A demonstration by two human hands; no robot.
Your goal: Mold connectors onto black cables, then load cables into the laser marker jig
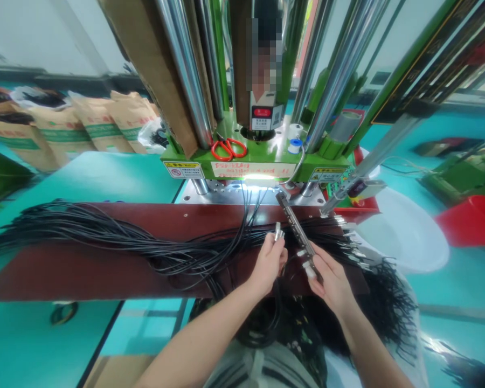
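Observation:
My left hand (267, 265) is closed around a few small metal connector ends (278, 231), with black cable trailing below. In my right hand (329, 277) is a long dark metal bar (296, 223) with slots along its length, held at its near end and slanting up toward the machine. Pale connector pieces (308, 268) sit at the bar's near end, beside my right fingers. Under both hands a thick bundle of black cables (145, 242) runs across the brown board (105, 280). Silvery connector ends (353, 242) fan out at the bundle's right.
A green press (226, 168) with steel columns stands ahead, its work area lit. Red-handled scissors (228, 150) and a spool (295, 145) rest on it. To the right are a red tray (367, 209) and a white basin (408, 231). Paper sacks (64, 126) stand at left.

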